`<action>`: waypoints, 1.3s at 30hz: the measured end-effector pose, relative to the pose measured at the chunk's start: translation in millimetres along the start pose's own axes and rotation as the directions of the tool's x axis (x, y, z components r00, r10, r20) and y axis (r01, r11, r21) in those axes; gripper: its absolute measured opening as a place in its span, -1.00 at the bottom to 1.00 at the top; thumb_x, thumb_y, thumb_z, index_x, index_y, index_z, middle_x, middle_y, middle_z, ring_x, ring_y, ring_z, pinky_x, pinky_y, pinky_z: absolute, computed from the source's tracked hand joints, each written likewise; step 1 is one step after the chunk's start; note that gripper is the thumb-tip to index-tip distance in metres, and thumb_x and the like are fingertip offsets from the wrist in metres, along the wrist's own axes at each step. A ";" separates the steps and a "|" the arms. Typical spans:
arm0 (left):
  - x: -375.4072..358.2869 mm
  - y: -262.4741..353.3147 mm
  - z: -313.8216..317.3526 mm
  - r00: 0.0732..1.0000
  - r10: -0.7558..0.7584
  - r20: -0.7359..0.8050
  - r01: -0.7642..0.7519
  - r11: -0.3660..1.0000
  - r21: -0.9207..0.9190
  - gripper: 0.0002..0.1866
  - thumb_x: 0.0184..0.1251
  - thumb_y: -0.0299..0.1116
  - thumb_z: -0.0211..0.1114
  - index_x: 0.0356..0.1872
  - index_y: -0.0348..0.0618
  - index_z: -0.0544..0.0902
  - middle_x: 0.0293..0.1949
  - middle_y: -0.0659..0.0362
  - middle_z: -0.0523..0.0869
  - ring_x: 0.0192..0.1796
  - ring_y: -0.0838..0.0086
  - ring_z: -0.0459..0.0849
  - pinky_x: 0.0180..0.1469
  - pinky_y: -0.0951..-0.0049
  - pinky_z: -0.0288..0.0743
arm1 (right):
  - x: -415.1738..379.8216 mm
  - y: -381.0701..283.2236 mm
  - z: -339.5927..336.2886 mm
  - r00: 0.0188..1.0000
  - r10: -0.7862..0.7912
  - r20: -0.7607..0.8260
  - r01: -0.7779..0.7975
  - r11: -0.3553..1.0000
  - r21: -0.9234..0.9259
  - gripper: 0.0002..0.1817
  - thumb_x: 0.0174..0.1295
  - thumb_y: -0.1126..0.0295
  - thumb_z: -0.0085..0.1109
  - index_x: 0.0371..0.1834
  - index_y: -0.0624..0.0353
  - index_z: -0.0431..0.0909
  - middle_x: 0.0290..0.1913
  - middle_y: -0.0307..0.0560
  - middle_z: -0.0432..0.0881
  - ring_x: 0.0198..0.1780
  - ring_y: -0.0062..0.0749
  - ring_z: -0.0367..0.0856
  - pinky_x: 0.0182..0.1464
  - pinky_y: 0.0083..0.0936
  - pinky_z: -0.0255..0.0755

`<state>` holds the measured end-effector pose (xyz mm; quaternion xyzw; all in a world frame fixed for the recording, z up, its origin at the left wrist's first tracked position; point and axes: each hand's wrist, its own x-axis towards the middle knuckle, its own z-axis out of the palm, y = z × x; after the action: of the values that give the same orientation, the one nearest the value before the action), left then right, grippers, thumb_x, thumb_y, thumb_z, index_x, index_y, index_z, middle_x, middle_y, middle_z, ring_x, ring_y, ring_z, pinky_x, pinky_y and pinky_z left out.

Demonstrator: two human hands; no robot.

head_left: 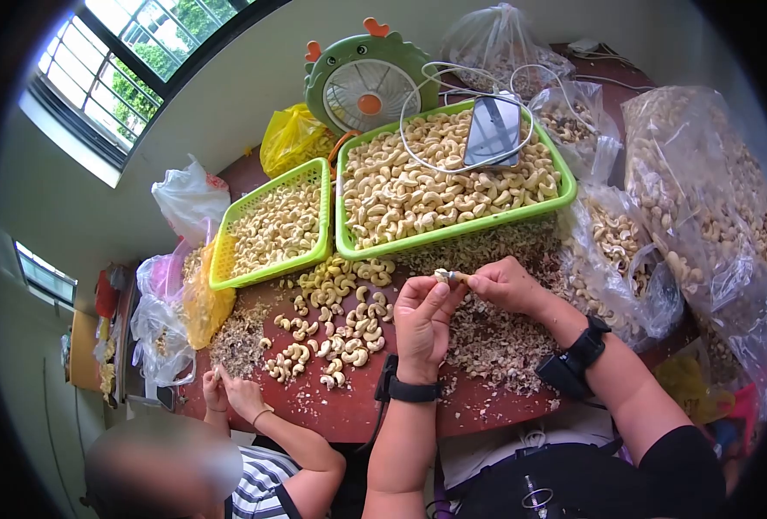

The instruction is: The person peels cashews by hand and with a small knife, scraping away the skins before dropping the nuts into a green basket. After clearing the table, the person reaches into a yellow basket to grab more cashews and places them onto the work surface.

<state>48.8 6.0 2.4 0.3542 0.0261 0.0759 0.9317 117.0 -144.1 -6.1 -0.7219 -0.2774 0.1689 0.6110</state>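
Note:
My left hand (421, 318) is raised over the red table, pinching a cashew nut (441, 274) between thumb and fingers. From the right, my right hand (506, 285) grips a small knife (459, 277), its tip at the nut; most of its handle is hidden in my fingers. Loose cashew nuts (349, 342) lie on the table left of my left hand. Peeled skin flakes (496, 346) are heaped beneath and around my right hand. Just beyond both hands stands a large green basket (453, 240) full of cashews.
A smaller green basket (271, 274) of cashews stands left. A phone (492, 130) with a white cable lies on the large basket's nuts, before a green fan (368, 86). Bulging plastic bags (695, 190) line the right. Another person's hands (232, 392) work at lower left.

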 end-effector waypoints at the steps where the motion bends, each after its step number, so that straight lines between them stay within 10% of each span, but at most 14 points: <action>1: 0.0 0.5 1.2 1.000 -0.005 0.002 0.005 1.000 0.004 -0.83 0.08 -0.65 0.15 -0.27 -0.25 0.47 -0.28 0.09 0.59 -0.16 0.34 0.59 -0.04 0.26 0.53 | -0.8 0.8 -0.3 1.000 -0.009 0.000 0.009 1.000 -0.007 -0.55 0.13 0.10 0.01 -0.72 0.26 0.44 -0.79 -0.37 0.28 -0.66 -0.76 0.18 -0.65 -0.66 0.11; 39: -4.6 0.8 7.3 0.991 0.127 0.035 -0.128 0.991 0.031 -0.77 0.16 -0.60 0.08 -0.16 -0.13 0.50 -0.14 0.14 0.54 -0.05 0.35 0.52 -0.07 0.25 0.54 | -1.5 -4.2 1.0 0.997 -0.030 0.070 0.029 0.999 0.023 -0.55 0.11 0.08 0.01 -0.72 0.25 0.45 -0.79 -0.33 0.28 -0.67 -0.71 0.19 -0.62 -0.65 0.13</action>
<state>44.9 1.1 8.4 0.3719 -0.0107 0.1289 0.9192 114.4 -143.8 -2.3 -0.7045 -0.3073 0.1882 0.6114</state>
